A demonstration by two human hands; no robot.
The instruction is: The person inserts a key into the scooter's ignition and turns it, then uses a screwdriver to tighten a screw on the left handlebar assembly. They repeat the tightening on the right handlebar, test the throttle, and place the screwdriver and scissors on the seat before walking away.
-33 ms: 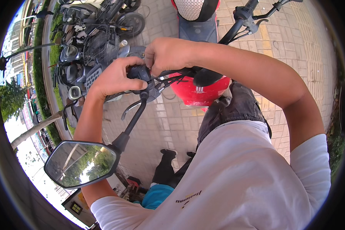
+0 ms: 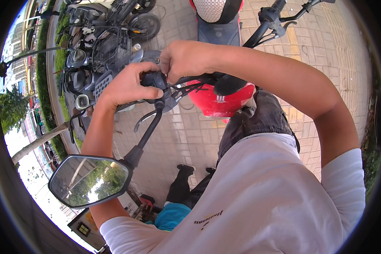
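My left hand (image 2: 127, 86) is closed around a black switch housing (image 2: 154, 80) on a handlebar, thumb across its lower part. My right hand (image 2: 184, 59) has curled fingers at the housing's inner side; what they pinch is hidden. Black cables (image 2: 189, 88) run rightward over the red scooter front (image 2: 218, 101). Below the housing are a silver brake lever (image 2: 142, 120) and a stalk carrying a mirror (image 2: 89, 180). The other grip (image 2: 277, 8) is at the upper right.
Parked scooters (image 2: 93, 55) crowd the upper left, beside a hedge and a tree trunk (image 2: 42, 142). Another person in blue and black (image 2: 173, 213) is low in the centre, behind my body. The scooter's footboard (image 2: 218, 36) is at the top; brick paving (image 2: 309, 42) surrounds it.
The person in blue has shifted very slightly to the left. My hands hold the same position.
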